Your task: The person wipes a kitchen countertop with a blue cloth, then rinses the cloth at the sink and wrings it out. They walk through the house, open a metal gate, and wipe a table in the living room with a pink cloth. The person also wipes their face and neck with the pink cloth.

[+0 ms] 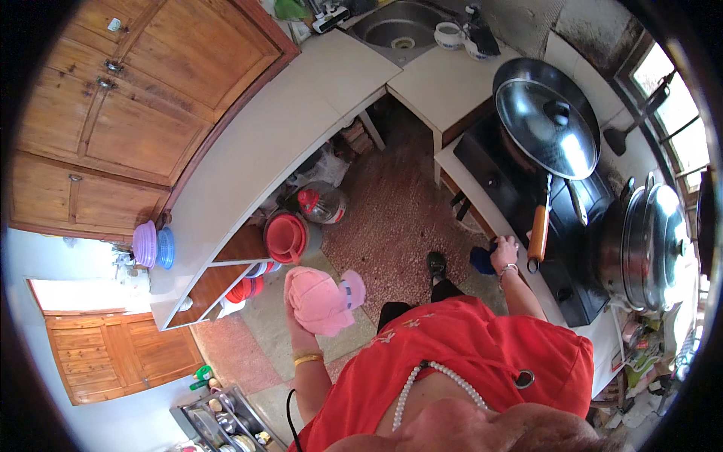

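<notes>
My left hand (296,323) is mostly hidden behind a pink fabric cap (317,302). It holds the cap up over the floor, left of my body, and the cap's brim points right. At the front edge of the stove counter, my right hand (504,252) grips a dark blue cloth (481,260). Most of that cloth hangs on the left side of my fingers. Just right of this hand is the wooden handle (539,231) of a black wok (511,73) on the gas stove (508,186). A glass lid (545,127) covers much of the wok.
A steamer pot (649,243) stands on the stove's right side. Below the left counter (254,141) are red plastic buckets (285,237) and a large clear bottle (323,203). A metal sink (390,28) lies at the far end. A rack of dishes (226,421) sits at lower left.
</notes>
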Demonstrator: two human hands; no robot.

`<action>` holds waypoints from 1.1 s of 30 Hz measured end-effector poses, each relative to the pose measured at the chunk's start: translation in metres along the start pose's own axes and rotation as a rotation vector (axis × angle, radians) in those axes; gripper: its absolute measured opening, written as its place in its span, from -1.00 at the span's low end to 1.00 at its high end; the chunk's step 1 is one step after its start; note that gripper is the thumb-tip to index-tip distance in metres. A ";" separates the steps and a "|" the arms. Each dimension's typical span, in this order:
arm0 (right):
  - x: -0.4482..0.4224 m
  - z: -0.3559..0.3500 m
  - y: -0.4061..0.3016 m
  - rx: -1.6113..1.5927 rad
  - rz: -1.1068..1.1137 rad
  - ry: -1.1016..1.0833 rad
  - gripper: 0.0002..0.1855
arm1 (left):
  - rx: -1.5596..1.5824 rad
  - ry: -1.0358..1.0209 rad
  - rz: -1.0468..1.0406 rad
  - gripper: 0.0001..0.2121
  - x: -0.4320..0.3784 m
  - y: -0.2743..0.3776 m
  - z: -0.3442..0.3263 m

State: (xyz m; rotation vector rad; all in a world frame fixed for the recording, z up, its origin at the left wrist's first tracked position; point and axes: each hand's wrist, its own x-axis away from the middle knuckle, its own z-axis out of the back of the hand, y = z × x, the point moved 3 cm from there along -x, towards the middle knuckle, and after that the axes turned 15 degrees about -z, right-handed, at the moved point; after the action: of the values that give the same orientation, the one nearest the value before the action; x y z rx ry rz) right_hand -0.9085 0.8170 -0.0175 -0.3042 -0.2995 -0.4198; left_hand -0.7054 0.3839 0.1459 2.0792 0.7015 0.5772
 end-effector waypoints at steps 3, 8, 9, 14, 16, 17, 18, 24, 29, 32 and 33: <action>-0.014 -0.010 -0.041 -0.112 0.118 -0.045 -0.68 | -0.017 0.062 0.068 -0.50 -0.040 0.009 0.005; -0.025 0.005 -0.142 -0.356 0.223 -0.200 -0.66 | -0.114 0.107 0.014 -0.45 -0.112 0.050 0.018; -0.029 0.008 -0.157 -0.433 0.263 -0.158 -0.66 | -0.182 0.123 -0.043 -0.43 -0.127 0.060 0.017; -0.046 0.082 -0.257 -0.825 0.376 -0.273 -0.71 | -0.361 0.073 -0.180 -0.46 -0.204 0.099 0.002; -0.045 0.135 -0.290 -0.850 0.333 -0.266 -0.75 | -0.414 0.053 -0.236 -0.48 -0.233 0.119 -0.004; -0.038 0.170 -0.308 -0.868 0.292 -0.326 -0.74 | -0.445 0.052 -0.258 -0.49 -0.243 0.130 -0.006; -0.040 0.192 -0.318 -0.950 0.282 -0.264 -0.73 | -0.525 0.046 -0.276 -0.51 -0.257 0.141 -0.020; -0.101 0.265 -0.341 -1.137 0.311 0.041 -0.71 | -0.495 0.121 -0.288 -0.54 -0.320 0.157 -0.028; -0.172 0.239 -0.348 -1.175 0.142 0.125 -0.70 | -0.560 0.152 -0.227 -0.52 -0.353 0.151 -0.055; -0.239 0.183 -0.324 -0.684 0.118 0.422 -0.55 | -0.599 0.264 -0.219 -0.51 -0.372 0.144 -0.097; -0.250 0.161 -0.321 -0.584 0.089 0.395 -0.50 | -0.605 0.270 -0.218 -0.51 -0.380 0.142 -0.099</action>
State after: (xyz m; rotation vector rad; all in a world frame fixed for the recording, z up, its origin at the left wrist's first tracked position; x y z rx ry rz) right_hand -1.3031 0.6814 0.1152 -0.7896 0.2334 -0.4635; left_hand -1.0085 0.1210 0.2612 1.3621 0.7778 0.8347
